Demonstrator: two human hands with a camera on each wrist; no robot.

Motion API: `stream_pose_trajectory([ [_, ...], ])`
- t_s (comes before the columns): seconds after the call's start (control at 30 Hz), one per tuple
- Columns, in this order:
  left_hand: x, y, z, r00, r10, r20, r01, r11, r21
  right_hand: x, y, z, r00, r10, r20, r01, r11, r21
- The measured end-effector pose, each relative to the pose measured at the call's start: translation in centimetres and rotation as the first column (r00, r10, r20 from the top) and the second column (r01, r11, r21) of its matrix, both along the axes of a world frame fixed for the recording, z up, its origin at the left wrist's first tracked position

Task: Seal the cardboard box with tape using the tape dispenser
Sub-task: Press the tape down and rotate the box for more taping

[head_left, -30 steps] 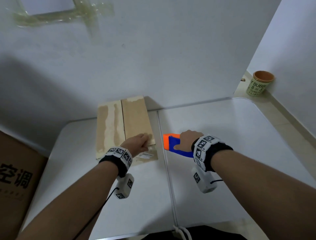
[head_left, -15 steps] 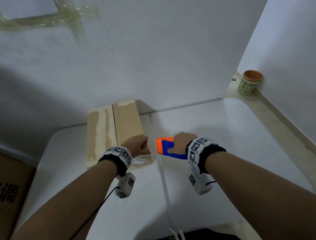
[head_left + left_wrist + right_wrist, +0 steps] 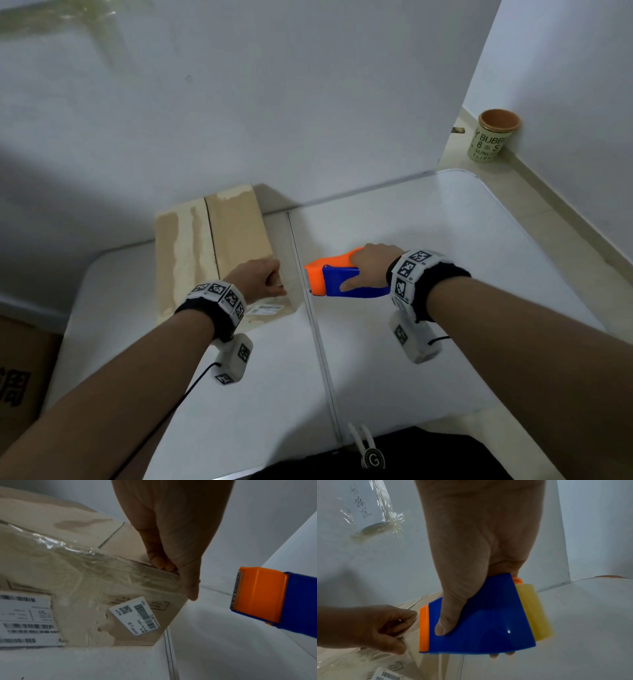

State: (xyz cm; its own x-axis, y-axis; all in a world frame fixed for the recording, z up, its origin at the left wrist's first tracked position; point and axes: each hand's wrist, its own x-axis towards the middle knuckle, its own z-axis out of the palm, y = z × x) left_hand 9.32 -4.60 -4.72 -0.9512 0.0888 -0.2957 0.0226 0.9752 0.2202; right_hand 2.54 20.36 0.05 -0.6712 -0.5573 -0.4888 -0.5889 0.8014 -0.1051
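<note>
A flat cardboard box point(image 3: 219, 246) lies at the back left of the white table point(image 3: 428, 274), with torn paper strips on top and wrinkled clear tape point(image 3: 73, 550) over its near edge. My left hand point(image 3: 262, 279) grips the box's near right corner, fingers point(image 3: 159, 562) curled onto the top edge and thumb down the side. Just right of the box, my right hand point(image 3: 371, 267) holds the blue and orange tape dispenser point(image 3: 337, 279) with the thumb across its blue side. Its toothed blade point(image 3: 235, 589) faces the box, a short gap away. The yellowish tape roll point(image 3: 534, 612) sits at its rear.
White walls stand close behind the table. A seam point(image 3: 315, 325) runs front to back between the hands. A paper cup point(image 3: 493, 137) stands on the floor at the far right. A large brown carton point(image 3: 20, 370) is at the left edge. Shipping labels point(image 3: 137, 616) cover the box's near face.
My left hand's fingers, flat on the box top a second ago, have curled at its near right corner. The right hand has kept its grip on the dispenser beside the box.
</note>
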Motion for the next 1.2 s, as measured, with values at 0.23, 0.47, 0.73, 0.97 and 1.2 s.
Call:
stream_pose_trajectory([
  [0.23, 0.2, 0.2, -0.2, 0.999, 0.043, 0.001, -0.043, 0.999, 0.009, -0.4, -1.9, 0.5, 0.993, 0.072, -0.09, -0.07, 0.997, 0.028],
  [0.47, 0.4, 0.2, -0.4, 0.998, 0.054, -0.018, -0.053, 0.998, 0.02, -0.7, -5.8, -0.9, 0.995, 0.089, -0.038, -0.088, 0.995, 0.046],
  [0.73, 0.6, 0.0, -0.3, 0.999, 0.024, -0.041, -0.023, 0.999, 0.034, -1.0, -8.6, -2.5, 1.0, 0.0, 0.01, -0.001, 1.0, 0.02],
  [0.97, 0.4, -1.1, 0.3, 0.995, -0.081, -0.052, 0.09, 0.976, 0.198, -1.5, -7.2, -3.5, 0.97, -0.205, 0.126, 0.195, 0.976, 0.093],
  [1.2, 0.9, -0.7, 0.9, 0.809, -0.579, -0.107, 0.538, 0.801, -0.262, -1.4, -6.1, -3.2, 0.948, -0.281, 0.147, 0.285, 0.958, -0.008],
])
